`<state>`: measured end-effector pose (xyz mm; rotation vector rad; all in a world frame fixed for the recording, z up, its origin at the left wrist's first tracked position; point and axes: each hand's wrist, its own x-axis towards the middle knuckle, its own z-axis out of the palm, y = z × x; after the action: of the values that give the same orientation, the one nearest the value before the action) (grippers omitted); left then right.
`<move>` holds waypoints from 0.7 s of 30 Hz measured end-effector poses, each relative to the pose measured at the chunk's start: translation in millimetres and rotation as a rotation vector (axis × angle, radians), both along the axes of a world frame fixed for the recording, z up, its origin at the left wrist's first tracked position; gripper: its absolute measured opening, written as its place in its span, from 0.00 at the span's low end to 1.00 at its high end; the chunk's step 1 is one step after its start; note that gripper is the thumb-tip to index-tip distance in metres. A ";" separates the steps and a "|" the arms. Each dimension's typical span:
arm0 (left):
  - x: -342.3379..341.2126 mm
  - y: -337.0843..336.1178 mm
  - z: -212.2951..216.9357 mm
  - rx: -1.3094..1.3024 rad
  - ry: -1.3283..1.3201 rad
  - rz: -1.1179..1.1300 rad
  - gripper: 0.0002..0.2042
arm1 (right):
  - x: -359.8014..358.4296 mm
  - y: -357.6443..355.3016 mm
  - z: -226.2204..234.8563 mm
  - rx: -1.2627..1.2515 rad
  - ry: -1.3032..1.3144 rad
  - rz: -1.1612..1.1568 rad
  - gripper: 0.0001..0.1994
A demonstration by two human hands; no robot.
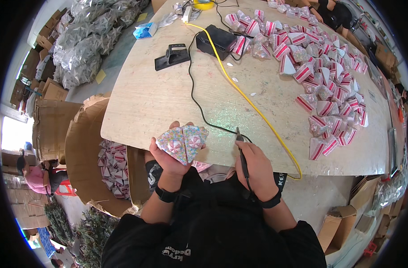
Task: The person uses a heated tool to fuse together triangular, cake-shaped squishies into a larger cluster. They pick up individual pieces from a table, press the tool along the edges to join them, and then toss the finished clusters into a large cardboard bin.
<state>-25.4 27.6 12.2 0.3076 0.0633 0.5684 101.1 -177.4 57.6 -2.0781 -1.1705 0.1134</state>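
Two wedge-shaped toy cake slices [171, 146], covered in pastel sprinkles with a pink-and-white swirl on each, lie side by side in my left hand [167, 163]. Its fingers curl up around their far edges, over the near edge of the table. My right hand [257, 169] grips a thin black corded pen tool [244, 161], which looks like a soldering iron. The tool's tip points away from me, just above the tabletop and apart from the slices. Glitter [228, 119] is scattered on the wood beyond the tip.
A black power box [216, 41] and black tool stand [172, 57] sit farther back. A yellow cable [253, 105] crosses the table [141, 98]. Many bagged cake slices [329, 80] pile up at right. At left stands a carton [85, 134] of more slices. Another person [335, 15] works far right.
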 end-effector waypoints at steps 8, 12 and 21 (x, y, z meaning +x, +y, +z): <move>1.2 -4.5 1.4 -0.002 0.020 0.004 0.39 | -0.5 -2.5 -0.4 0.009 0.014 0.011 0.18; 2.9 -1.7 5.5 0.012 0.034 0.008 0.37 | 3.3 -5.1 1.0 -0.010 -0.001 -0.001 0.18; -48.4 75.3 50.2 1.752 0.842 0.773 0.25 | 3.2 5.2 -3.3 0.063 0.072 -0.053 0.18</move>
<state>-73.7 102.9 62.3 2.2957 0.5180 1.1153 104.3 -172.2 54.3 -2.0312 -1.0621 0.1245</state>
